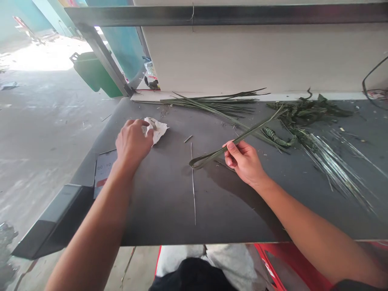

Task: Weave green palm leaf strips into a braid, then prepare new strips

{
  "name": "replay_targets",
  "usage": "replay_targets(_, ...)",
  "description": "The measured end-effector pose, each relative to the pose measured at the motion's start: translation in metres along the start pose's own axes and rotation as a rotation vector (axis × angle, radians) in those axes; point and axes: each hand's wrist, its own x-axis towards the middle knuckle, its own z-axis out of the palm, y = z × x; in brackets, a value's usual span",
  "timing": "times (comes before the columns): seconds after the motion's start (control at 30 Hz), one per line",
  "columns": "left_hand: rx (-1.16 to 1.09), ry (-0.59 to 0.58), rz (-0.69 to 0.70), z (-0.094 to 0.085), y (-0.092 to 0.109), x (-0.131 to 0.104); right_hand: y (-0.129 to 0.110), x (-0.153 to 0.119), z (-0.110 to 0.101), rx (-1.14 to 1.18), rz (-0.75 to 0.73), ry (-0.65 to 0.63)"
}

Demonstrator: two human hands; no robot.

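In my right hand (244, 161) a long green leaf strip (254, 128) is pinched between thumb and fingers, its looped end pointing left. Under that loop a thin straight wire (194, 198) lies on the dark table. At the left, my left hand (133, 139) has its fingers curled at a crumpled white paper (157, 129); its fingertips are partly hidden, so the grip is unclear. A short metal piece (188, 139) rests between the hands. Long green strips (212, 106) lie along the back of the table.
Dark leafy pieces (315, 109) and a bundle of shiny wires (339, 169) are at the right. A phone (101, 169) lies beside my left forearm, near a dark box-like object (54, 218). A metal bar (242, 15) crosses above the table's back.
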Motion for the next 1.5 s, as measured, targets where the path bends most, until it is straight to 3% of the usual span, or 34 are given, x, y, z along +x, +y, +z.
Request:
replay_targets(0.07, 0.082, -0.042, -0.054, 0.0, -0.003, 0.009, 0.0, 0.0, 0.0, 0.002, 0.0, -0.001)
replay_targets(0.17, 0.128, -0.13, -0.104, 0.013, -0.007, 0.019, -0.002, -0.001, 0.001, -0.004, 0.019, 0.001)
replay_targets(0.23, 0.069, -0.099, -0.118, 0.026, -0.009, 0.023, -0.004, -0.002, 0.002, -0.006, 0.042, -0.008)
replay_targets(0.37, -0.129, 0.004, -0.016, 0.047, -0.016, 0.028, -0.006, -0.003, 0.004, -0.005, 0.074, -0.044)
replay_targets(0.57, -0.204, 0.004, 0.027, 0.059, -0.021, 0.032, -0.005, -0.004, 0.004, -0.023, 0.106, -0.078)
replay_targets(1.0, -0.478, -0.121, 0.072, 0.058, 0.004, 0.017, -0.006, -0.004, 0.0, -0.023, 0.109, -0.175)
replay_targets(1.07, -0.582, -0.181, 0.099, 0.052, 0.011, 0.006, -0.007, -0.004, 0.0, -0.017, 0.121, -0.217)
replay_targets(1.17, -0.919, -0.272, 0.108, 0.041, 0.023, -0.015, -0.007, -0.005, 0.0, -0.016, 0.166, -0.277)
replay_targets(1.27, -1.116, -0.352, 0.036, 0.034, 0.032, -0.034, -0.007, -0.007, 0.0, -0.023, 0.208, -0.319)
replay_targets(1.4, -1.239, -0.474, 0.02, 0.037, 0.035, -0.045, -0.006, -0.009, 0.0, -0.027, 0.231, -0.342)
replay_targets(1.5, -1.284, -0.493, 0.023, 0.041, 0.033, -0.047, -0.006, -0.01, 0.0, -0.022, 0.244, -0.33)
